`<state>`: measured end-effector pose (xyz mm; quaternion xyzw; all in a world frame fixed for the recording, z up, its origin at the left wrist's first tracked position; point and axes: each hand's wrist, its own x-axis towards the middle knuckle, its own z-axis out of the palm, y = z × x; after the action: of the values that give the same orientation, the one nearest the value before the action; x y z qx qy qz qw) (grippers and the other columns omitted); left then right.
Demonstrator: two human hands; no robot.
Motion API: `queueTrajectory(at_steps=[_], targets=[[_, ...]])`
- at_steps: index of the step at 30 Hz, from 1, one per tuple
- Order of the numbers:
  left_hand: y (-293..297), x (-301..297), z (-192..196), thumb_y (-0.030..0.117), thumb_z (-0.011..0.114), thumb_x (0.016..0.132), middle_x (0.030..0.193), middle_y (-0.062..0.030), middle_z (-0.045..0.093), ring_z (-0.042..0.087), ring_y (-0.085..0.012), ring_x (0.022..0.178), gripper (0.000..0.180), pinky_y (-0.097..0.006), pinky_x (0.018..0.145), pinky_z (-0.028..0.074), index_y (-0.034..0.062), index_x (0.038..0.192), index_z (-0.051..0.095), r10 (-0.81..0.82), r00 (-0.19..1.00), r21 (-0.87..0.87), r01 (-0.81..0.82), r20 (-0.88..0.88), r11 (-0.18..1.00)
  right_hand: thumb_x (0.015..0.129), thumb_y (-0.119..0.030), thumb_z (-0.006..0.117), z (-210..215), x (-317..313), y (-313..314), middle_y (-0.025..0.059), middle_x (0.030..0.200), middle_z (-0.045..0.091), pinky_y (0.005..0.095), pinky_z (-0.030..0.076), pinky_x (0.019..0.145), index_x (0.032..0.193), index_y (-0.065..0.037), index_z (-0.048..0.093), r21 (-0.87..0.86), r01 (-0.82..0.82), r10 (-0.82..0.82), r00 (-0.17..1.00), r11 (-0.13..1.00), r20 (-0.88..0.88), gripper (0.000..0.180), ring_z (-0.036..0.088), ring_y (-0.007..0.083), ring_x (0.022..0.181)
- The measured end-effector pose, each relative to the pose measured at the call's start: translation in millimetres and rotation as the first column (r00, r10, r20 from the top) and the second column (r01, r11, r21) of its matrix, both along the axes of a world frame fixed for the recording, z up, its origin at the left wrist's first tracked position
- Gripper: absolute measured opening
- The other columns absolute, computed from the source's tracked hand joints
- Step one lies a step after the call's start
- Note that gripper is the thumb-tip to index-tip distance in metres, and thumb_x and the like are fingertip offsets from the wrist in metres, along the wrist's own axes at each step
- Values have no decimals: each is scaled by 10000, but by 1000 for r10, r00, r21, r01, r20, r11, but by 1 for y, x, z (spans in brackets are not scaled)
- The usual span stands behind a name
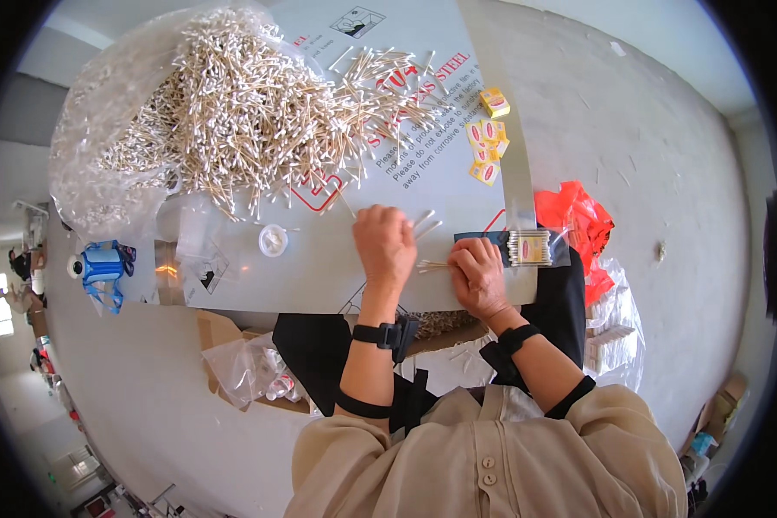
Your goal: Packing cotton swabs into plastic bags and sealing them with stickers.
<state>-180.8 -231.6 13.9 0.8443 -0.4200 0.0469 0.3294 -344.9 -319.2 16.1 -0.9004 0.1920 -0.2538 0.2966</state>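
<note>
My left hand [384,248] is closed above the table, fingers curled. A couple of cotton swabs [426,226] stick out on its thumb side, their white tips pointing right. Close by, my right hand [478,274] is also closed, and the ends of several swabs [433,267] poke out from it toward the left. Its fingertips lie beside a clear packet of cotton swabs [529,248] with a yellow label, lined up in a row near the table's right edge. The fingers hide how many swabs each hand grips.
A big heap of loose cotton swabs [250,112] spills from a clear plastic bag [104,129]. Around the table are a small white tub [274,241], yellow cards [487,148], a yellow box [495,102], a blue bottle [102,262], a red bag [571,224] and a cardboard box [220,354].
</note>
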Motion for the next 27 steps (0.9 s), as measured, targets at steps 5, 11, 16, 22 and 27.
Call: queueTrajectory(at_steps=[5, 11, 16, 22, 27], targets=[[25, 45, -4, 147, 704, 750, 909, -111, 546, 507, -346, 900, 241, -483, 778, 410, 78, 925, 552, 460, 871, -93, -450, 171, 888, 724, -36, 623, 3, 1, 2, 70, 936, 564, 393, 394, 741, 800, -67, 563, 17, -10, 10, 1000, 1000, -18, 101, 526, 283, 862], [31, 53, -3, 170, 683, 793, 898, -97, 558, 523, -327, 905, 168, -461, 768, 419, 79, 852, 555, 435, 885, 192, -462, 168, 866, 720, -35, 621, 1, 1, 1, 71, 937, 560, 393, 393, 739, 808, -71, 561, 23, -16, 16, 1000, 1000, -7, 112, 523, 285, 861], [33, 23, -2, 77, 680, 766, 870, -96, 561, 528, -320, 884, 136, -436, 747, 423, 82, 813, 553, 383, 919, 280, -392, 90, 876, 711, -34, 623, 2, -1, 0, 66, 934, 559, 392, 393, 736, 812, -74, 564, 22, -8, 8, 1000, 1000, -27, 124, 524, 282, 867], [4, 8, 5, 12, 654, 729, 820, -85, 560, 533, -310, 846, 142, -433, 741, 422, 72, 819, 563, 6, 1000, 115, -5, -1, 993, 694, -29, 631, 2, -1, 1, 57, 930, 561, 386, 392, 731, 807, -77, 580, 27, 5, -4, 1000, 1000, -23, 133, 527, 274, 872], [-15, 22, 10, 35, 622, 774, 836, -91, 572, 533, -306, 861, 66, -430, 746, 421, 63, 817, 581, -189, 982, 279, 176, 23, 944, 689, -23, 623, 1, -1, 2, 52, 943, 563, 380, 389, 747, 818, -82, 583, 35, -12, 13, 999, 999, -34, 147, 526, 268, 880]])
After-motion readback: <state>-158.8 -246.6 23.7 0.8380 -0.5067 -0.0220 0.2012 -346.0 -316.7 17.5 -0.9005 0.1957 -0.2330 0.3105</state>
